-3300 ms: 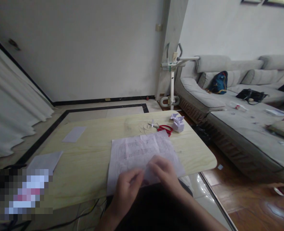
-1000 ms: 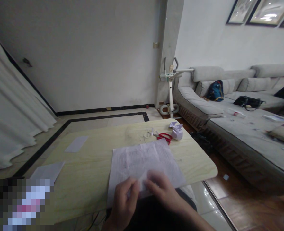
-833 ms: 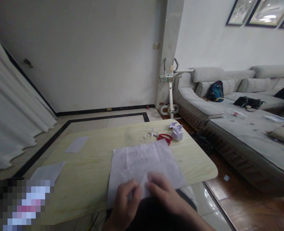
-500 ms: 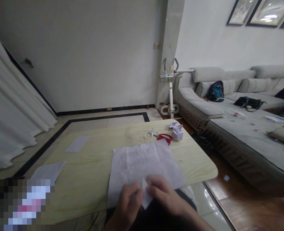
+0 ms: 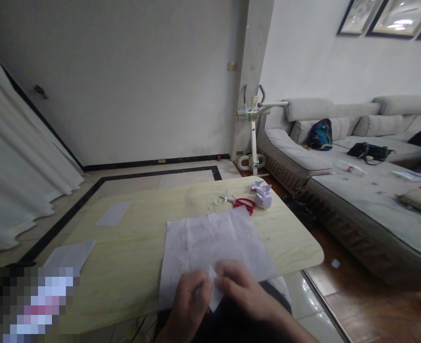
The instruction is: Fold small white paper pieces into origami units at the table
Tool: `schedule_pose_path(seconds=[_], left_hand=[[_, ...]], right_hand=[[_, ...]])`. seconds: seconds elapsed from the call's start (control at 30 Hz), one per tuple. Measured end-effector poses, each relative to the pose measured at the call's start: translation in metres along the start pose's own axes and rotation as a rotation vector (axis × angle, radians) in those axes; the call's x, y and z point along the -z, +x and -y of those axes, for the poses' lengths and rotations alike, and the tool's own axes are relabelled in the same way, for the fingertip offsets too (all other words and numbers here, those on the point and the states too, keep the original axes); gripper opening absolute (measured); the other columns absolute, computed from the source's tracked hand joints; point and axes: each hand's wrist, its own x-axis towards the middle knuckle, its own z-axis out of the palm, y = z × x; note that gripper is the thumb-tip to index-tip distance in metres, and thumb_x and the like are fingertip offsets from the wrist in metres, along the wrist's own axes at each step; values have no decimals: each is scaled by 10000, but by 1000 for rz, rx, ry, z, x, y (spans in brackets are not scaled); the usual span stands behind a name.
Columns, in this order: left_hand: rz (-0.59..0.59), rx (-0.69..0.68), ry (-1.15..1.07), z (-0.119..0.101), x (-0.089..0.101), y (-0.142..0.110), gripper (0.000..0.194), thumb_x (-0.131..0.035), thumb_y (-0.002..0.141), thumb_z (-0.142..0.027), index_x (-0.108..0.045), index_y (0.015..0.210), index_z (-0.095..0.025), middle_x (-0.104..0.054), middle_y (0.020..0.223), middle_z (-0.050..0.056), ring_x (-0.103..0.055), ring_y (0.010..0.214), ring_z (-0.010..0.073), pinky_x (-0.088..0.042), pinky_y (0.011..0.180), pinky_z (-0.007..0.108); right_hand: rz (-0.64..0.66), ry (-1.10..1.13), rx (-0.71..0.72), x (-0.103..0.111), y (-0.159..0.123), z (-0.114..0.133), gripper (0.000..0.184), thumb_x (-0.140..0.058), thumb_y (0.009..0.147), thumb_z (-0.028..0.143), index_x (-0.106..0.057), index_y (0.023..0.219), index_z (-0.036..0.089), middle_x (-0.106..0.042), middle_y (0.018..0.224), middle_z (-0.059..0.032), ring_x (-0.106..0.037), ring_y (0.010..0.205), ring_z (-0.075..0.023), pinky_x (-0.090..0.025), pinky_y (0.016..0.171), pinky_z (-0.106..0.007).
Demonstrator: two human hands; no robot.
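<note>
Between my two hands is a small piece of white paper (image 5: 215,296), folded to a point at its top. My left hand (image 5: 192,295) pinches its left side, fingers curled. On the other side my right hand (image 5: 237,286) grips it with thumb and bent fingers. Both hands are over the near edge of a large creased printed sheet (image 5: 210,240) that lies on the table. Past that sheet are red-handled scissors (image 5: 244,205), with thin cut strips (image 5: 215,202) by the blades. A folded white paper piece (image 5: 262,196) stands right of the scissors.
The pale wooden table (image 5: 135,267) has a small paper sheet (image 5: 113,214) at its far left and a stack of paper (image 5: 71,255) nearer. A grey sofa (image 5: 367,205) with bags stands at the right. A white exercise machine (image 5: 254,138) is behind the table.
Both hands keep their hold on the folded paper and have barely shifted. The view has moved very slightly; the things on the table lie as before.
</note>
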Motion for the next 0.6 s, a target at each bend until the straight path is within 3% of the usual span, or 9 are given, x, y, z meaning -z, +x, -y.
schedule_pose_path(seconds=[0.2,0.4,0.6], left_hand=[[-58,24,-63,-17,-4,0,290,-631,779,-417,-595,557,-234,-619,578,9,-597,605,202,-536,596,278],[109,172,-259,-28,-2,5,430,-577,778,-587,-592,528,-238,-578,460,18,-536,445,179,-487,422,276],[238,264,-411,-28,2,3,430,-635,734,-636,-633,636,-218,-568,450,8,-535,410,163,-475,402,271]], right_hand=[[-10,-25,-2,-1,1,-1,328,-570,864,471,-521,709,186,-488,704,20,-457,722,-155,-378,676,-265],[65,106,-43,0,2,-2,426,-558,858,561,-505,681,177,-459,675,24,-440,670,-141,-373,635,-259],[126,297,-69,1,0,-7,465,-606,815,607,-525,685,167,-467,636,30,-433,603,-123,-349,585,-245]])
